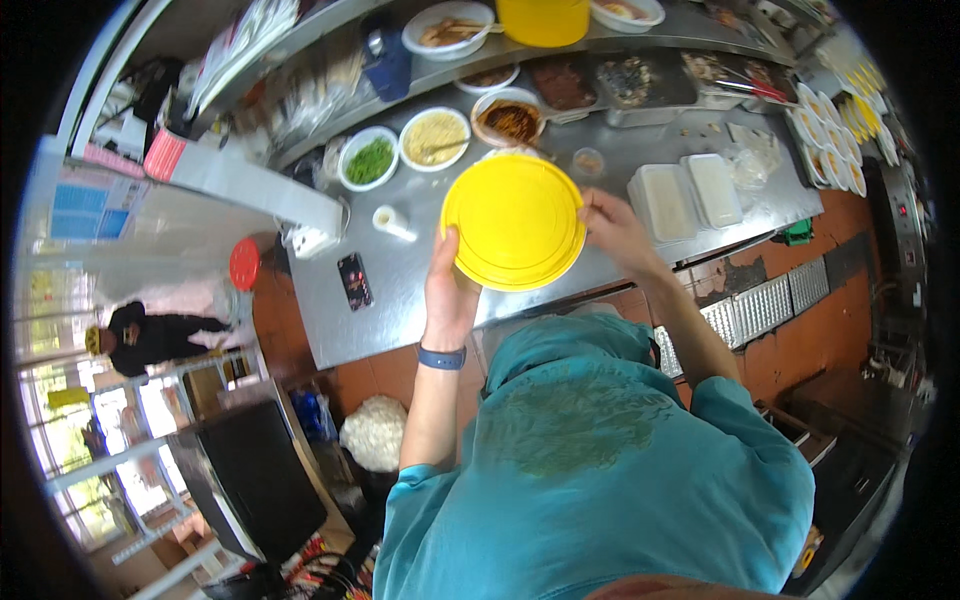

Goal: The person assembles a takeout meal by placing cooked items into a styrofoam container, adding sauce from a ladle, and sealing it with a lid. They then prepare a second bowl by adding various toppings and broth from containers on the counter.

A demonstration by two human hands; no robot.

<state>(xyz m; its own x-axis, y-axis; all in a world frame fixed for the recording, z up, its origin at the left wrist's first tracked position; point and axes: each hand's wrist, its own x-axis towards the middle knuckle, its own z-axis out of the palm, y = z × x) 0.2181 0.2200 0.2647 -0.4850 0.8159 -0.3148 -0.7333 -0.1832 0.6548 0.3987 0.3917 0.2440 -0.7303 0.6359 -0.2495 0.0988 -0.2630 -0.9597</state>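
A: Where is the yellow round lid [514, 221] found, and how is it held?

B: It is held flat above the steel counter [420, 275], between both hands. The left hand [447, 290] is closed on its near-left rim, thumb on top; the right hand [612, 225] is pinched on its right rim. No long axis can be given, the lid being round. Neither hand is nearer: both are touching it.

A: What is set about the lid?

B: Beyond it, three bowls are lined up: a white bowl of chopped greens [369, 158] to the far left, a bowl of pale yellow shreds [435, 137] with a utensil straight beyond, and a bowl of red-brown sauce [509, 119] slightly right. Right of the lid, two white lidded boxes [685, 192] are placed side by side; their contents cannot be seen. A small clear cup [588, 161] stands just beyond the lid's right rim. Left of the lid, a phone [354, 280] and a small white roll [391, 221] are laid on the counter.
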